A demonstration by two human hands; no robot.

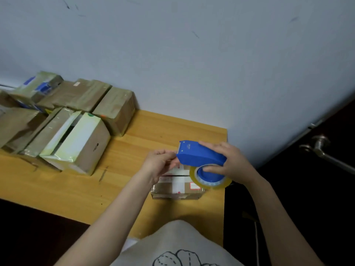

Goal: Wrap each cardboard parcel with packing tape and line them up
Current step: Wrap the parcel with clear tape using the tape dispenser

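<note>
Gripping blue plastic tape dispenser [199, 155] in curled fingers of right hand [230, 162], pinching its front tip with left hand [159, 160], over small brown cardboard parcel [176, 186] on wooden counter [153, 131].

Front parcel [173, 191] partly hidden; parcel stack [18, 120] edge-cropped

Soft even light, slight blur, edges warped

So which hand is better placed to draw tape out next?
Probably left: the left hand pinches at the front of the dispenser, while the right hand grips its body.
</note>
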